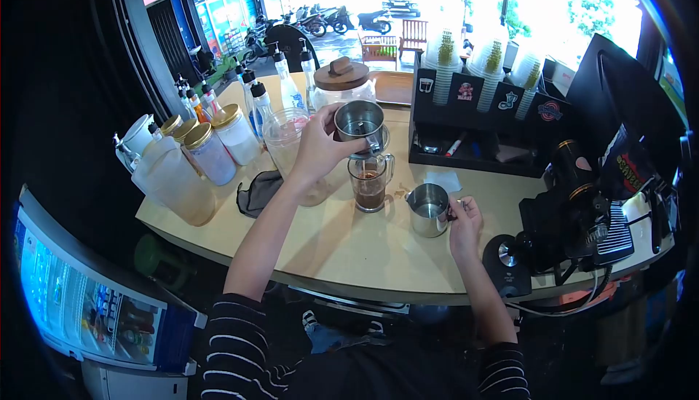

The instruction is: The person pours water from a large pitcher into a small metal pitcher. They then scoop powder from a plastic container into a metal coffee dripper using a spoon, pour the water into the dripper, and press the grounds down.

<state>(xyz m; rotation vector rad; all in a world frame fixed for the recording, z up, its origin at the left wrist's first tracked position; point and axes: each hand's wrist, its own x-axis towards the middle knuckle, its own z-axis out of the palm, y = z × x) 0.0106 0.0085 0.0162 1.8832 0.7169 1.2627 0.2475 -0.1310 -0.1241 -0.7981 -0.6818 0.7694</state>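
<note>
My left hand point(321, 145) is closed around a metal drip coffee filter point(359, 116), with the thumb across its near side. The filter is at the mouth of a clear glass mug point(370, 185); whether it rests on the rim or hangs just above, I cannot tell. Brown liquid fills the lower part of the mug. To the right of the mug, my right hand point(464, 223) grips the handle of a steel milk pitcher point(428, 211). The pitcher is upright, at or just over the countertop, and its contents are hard to make out.
Around my left forearm are a clear plastic jar point(285, 138), a dark cloth point(258, 193), a plastic pitcher point(175, 181) and gold-lidded jars point(211, 154). Pump bottles point(286, 80) line the back. A black cup rack point(466, 120) and an espresso machine point(564, 218) occupy the right.
</note>
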